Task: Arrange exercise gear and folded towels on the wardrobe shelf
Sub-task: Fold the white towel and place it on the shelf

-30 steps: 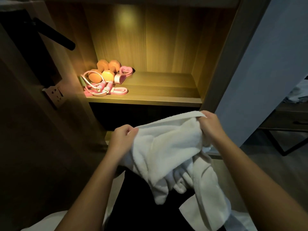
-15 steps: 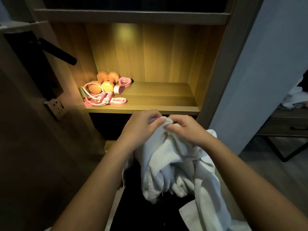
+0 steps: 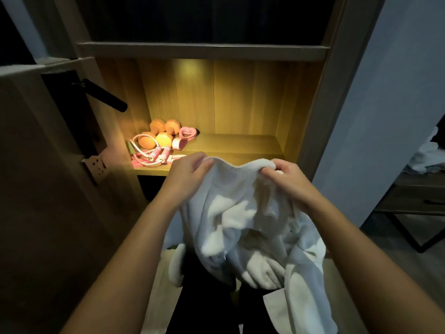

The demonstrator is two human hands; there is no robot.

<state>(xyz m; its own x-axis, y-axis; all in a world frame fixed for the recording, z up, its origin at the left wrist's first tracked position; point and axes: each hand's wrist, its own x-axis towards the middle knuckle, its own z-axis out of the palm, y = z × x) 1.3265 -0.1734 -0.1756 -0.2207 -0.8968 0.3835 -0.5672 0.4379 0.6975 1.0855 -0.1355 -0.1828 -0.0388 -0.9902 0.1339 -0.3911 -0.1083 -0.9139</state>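
Towel (image 3: 252, 220), white and fluffy, is held up in front of the lit wardrobe shelf (image 3: 231, 147) by both hands, below the level of the shelf's front edge. Its upper edge is pinched at one end by the left hand (image 3: 186, 175) and at the other by the right hand (image 3: 287, 180), each grip closed on the cloth with thumb and fingers. The edge sags a little between the two hands, and the rest hangs down rumpled and unfolded. On the left part of the shelf, orange dumbbells (image 3: 160, 136) are seen lying together, with a pink-handled skipping rope (image 3: 154, 156) coiled in front of them and a pink heart-shaped grip trainer (image 3: 185, 137) just beside them on the right. The right part of the shelf is bare wood. A black door handle (image 3: 106, 97) is seen to the left of the wardrobe.
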